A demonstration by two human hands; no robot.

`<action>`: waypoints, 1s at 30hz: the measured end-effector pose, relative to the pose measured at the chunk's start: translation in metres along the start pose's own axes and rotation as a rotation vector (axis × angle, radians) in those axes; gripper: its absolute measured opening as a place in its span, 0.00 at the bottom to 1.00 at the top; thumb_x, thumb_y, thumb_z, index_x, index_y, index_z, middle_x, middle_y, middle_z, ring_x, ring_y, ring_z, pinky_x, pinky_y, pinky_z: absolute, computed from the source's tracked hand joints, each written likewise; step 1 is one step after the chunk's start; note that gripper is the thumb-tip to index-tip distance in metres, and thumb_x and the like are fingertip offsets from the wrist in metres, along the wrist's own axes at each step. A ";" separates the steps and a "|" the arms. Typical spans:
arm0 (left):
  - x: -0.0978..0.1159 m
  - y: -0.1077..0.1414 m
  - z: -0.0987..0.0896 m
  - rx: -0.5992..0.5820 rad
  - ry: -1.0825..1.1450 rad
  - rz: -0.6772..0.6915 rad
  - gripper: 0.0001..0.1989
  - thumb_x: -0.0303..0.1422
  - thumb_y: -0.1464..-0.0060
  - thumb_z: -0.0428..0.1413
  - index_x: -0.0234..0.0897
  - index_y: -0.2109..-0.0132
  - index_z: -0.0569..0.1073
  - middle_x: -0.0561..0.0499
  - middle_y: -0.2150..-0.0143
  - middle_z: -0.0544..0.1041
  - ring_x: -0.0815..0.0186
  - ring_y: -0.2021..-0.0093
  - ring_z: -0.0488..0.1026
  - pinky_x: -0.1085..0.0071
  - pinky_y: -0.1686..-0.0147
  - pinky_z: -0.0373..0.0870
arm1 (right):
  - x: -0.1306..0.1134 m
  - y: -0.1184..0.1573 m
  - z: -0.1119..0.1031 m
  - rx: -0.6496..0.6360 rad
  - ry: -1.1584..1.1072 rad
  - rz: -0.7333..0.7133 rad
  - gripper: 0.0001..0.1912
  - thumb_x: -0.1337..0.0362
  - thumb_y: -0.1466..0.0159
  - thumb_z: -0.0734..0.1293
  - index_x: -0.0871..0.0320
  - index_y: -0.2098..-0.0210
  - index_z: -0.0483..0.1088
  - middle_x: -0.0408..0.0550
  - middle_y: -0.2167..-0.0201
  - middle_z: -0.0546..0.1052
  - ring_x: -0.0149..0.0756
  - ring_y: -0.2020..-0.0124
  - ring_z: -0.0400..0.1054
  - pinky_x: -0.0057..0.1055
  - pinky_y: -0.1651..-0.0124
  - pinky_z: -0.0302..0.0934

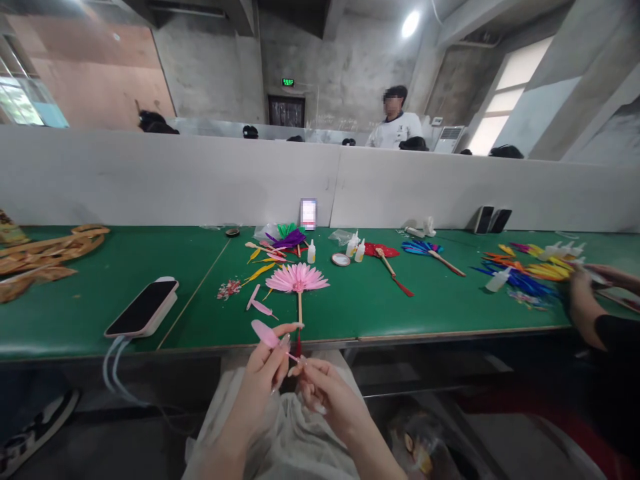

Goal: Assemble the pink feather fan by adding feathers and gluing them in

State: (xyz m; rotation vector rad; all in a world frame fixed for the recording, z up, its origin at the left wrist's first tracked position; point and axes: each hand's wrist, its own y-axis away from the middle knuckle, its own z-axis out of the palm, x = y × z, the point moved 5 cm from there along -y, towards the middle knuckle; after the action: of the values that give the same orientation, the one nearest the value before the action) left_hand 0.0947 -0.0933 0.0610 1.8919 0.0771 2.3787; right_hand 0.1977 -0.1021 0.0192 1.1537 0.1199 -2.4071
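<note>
Fingers of my left hand (265, 363) pinched a pink feather (264, 332) closed, my right hand (325, 387) its quill (293, 357), at the near edge of the green table (400, 320). It seemed light, soft, easily creased, best held by the quill; farther lay the pink fan (299, 279).
</note>
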 end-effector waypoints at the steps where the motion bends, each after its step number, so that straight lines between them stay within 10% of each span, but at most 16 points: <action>1: 0.002 0.001 0.000 0.009 -0.011 0.000 0.25 0.45 0.49 0.56 0.35 0.48 0.69 0.62 0.84 0.52 0.76 0.82 0.46 0.79 0.81 0.45 | -0.002 0.000 0.001 0.011 0.003 -0.007 0.20 0.50 0.48 0.72 0.64 0.71 0.72 0.37 0.85 0.66 0.17 0.88 0.48 0.21 0.85 0.35; 19: -0.001 0.008 0.015 -0.002 0.224 -0.034 0.27 0.40 0.48 0.56 0.37 0.41 0.65 0.61 0.82 0.48 0.75 0.80 0.43 0.78 0.80 0.47 | -0.012 0.010 0.022 -0.060 -0.137 0.051 0.19 0.54 0.47 0.71 0.60 0.80 0.62 0.30 0.89 0.50 0.18 0.89 0.37 0.22 0.84 0.34; 30: 0.003 0.005 0.003 0.089 -0.051 0.025 0.26 0.44 0.48 0.54 0.34 0.45 0.67 0.61 0.83 0.52 0.75 0.82 0.46 0.78 0.82 0.44 | -0.021 0.010 0.007 0.160 0.460 -0.170 0.20 0.49 0.47 0.70 0.61 0.71 0.69 0.38 0.84 0.65 0.24 0.85 0.55 0.23 0.81 0.49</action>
State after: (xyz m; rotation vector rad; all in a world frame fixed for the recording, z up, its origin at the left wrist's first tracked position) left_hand 0.0969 -0.0984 0.0651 2.0025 0.1584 2.3788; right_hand 0.2086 -0.1046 0.0410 1.8240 0.1794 -2.2789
